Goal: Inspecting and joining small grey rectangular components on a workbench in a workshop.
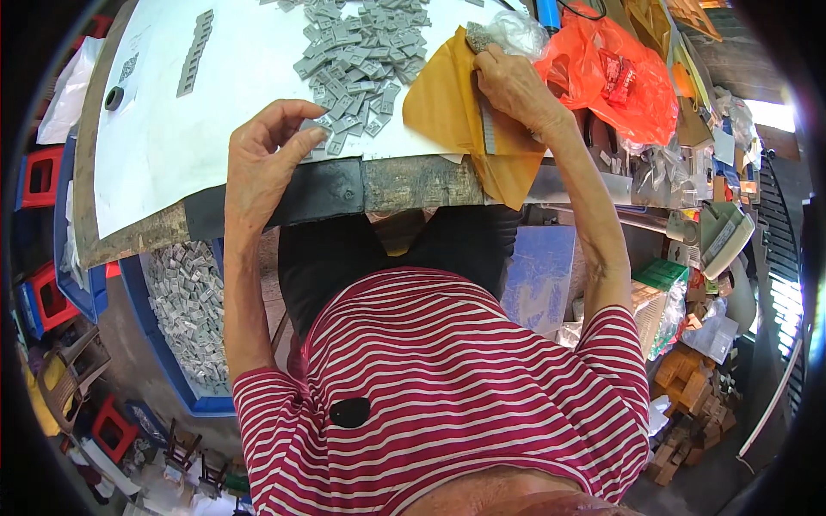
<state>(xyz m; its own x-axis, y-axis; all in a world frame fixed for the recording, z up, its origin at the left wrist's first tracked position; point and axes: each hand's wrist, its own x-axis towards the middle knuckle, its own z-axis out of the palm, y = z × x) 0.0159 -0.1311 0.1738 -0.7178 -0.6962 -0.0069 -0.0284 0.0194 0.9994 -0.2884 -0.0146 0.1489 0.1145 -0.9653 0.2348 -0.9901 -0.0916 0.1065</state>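
Observation:
My left hand is at the table's front edge, thumb and index finger curved and apart. Its fingertips reach the near left edge of a heap of small flat grey rectangular pieces, with a few pieces around them. My right hand has its fingers curled at the upper part of a yellow-brown paper envelope, whose lower corner hangs over the table edge. A grey strip shows along the envelope's fold, and a dark grey rough end pokes out past my fingers. The palm hides what lies beneath it.
On the white-covered table, a row of grey pieces lies left beside a black ring. A red plastic bag and clear plastic sit right. Below left stands a blue bin of grey pieces.

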